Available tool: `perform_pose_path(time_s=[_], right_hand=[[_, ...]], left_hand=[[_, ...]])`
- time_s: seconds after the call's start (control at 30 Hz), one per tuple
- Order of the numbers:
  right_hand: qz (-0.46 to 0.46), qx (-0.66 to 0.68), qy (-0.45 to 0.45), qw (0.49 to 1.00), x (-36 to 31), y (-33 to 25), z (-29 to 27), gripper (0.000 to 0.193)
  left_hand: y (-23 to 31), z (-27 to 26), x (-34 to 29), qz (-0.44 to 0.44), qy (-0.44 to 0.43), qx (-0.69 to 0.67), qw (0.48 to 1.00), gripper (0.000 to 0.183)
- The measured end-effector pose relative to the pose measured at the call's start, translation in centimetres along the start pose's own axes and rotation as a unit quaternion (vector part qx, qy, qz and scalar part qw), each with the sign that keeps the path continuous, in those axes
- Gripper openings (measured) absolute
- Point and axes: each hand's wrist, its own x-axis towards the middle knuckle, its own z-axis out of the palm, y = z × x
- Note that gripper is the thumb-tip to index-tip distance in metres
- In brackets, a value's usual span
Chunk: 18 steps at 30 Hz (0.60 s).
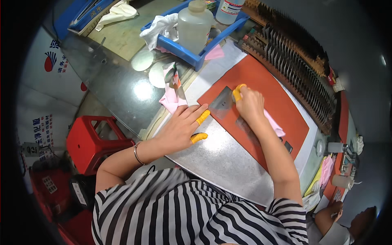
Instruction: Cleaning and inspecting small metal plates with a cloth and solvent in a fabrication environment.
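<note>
My left hand (183,124) lies spread at the edge of an orange-red mat (265,81), with yellow finger cots on the thumb and a finger. Its fingertips reach the near corner of a thin grey sheet with a fine pattern (221,104). At that sheet's far side, my right hand (250,105) is closed, yellow-cotted fingertips pressed together; what it pinches is too small to make out. Another patterned grey piece (247,130) lies partly under my right forearm. Beside that wrist is a folded pink cloth (274,123). A small dark piece (288,147) rests farther right.
A blue tray (199,61) holds a translucent bottle (194,26) and white cloth. Racks of upright dark plates (290,53) stand at the back right. A pink cloth (172,100) lies left of the mat. A red stool (92,143) stands left; another person (332,216) sits lower right.
</note>
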Motion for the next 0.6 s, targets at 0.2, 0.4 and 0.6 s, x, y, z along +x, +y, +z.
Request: perform_pose_path(time_s=[0.2, 0.4, 0.6], right_hand=[[-0.135, 0.047, -0.023, 0.989, -0.6, -3.1, 1.0, 0.007], [-0.096, 0.035, -0.078, 0.992, -1.0, -4.6, -0.1, 0.016], [-0.002, 0.215, -0.102, 0.971, -9.1, -0.2, -10.2, 0.016]], left_hand=[[0.0, 0.1, -1.6, -0.023, -0.018, -0.003, 1.0, 0.059], [-1.0, 0.0, -0.3, -0.007, -0.012, -0.034, 0.999, 0.05], [-0.5, 0.5, -0.1, 0.009, 0.006, -0.009, 1.0, 0.051]])
